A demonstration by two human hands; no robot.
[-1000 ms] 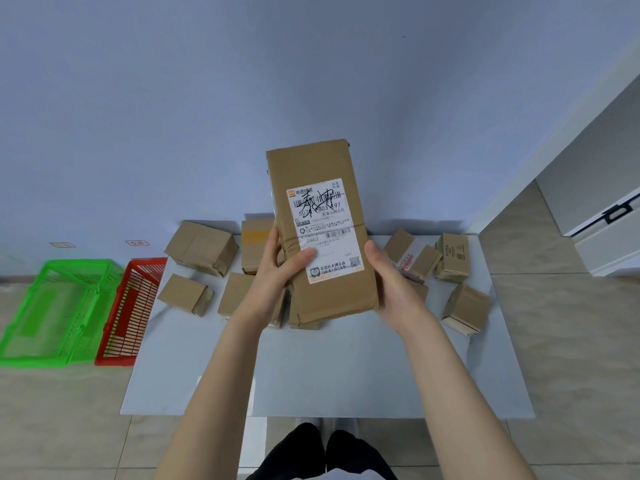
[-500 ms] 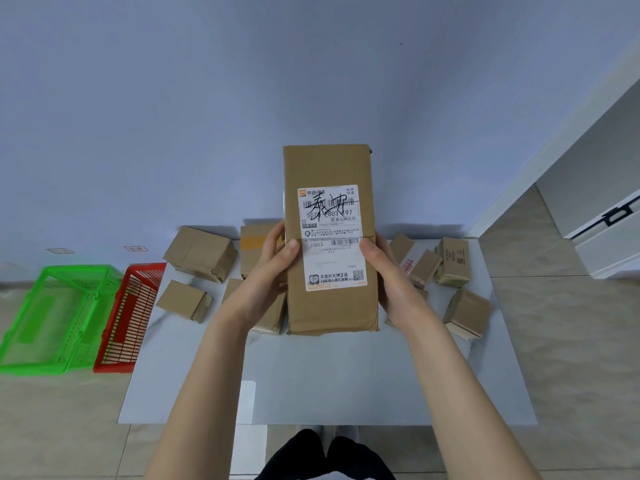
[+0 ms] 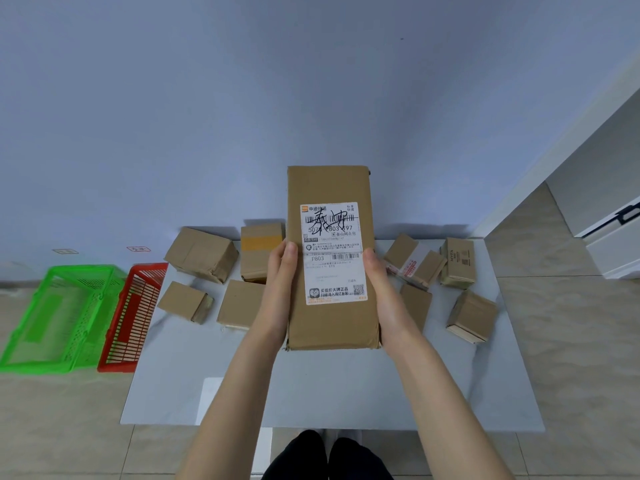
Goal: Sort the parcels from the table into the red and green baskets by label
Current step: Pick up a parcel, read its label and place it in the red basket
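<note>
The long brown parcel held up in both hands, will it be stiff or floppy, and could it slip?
Probably stiff: the long parcel stands upright with straight edges, though the left hand and right hand grip only its lower half. Likely fairly light, being held by its sides alone. The cardboard looks matte, so slipping seems unlikely.

Blue wall (image 3: pixel 242 98), beige tiled floor (image 3: pixel 571 341), white cabinet (image 3: pixel 613 188)

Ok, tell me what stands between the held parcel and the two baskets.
Nothing visible does. The left hand and right hand hold the tall parcel above the table; the red basket and green basket sit on the floor to its left. Smaller parcels between lie low on the table.
</note>
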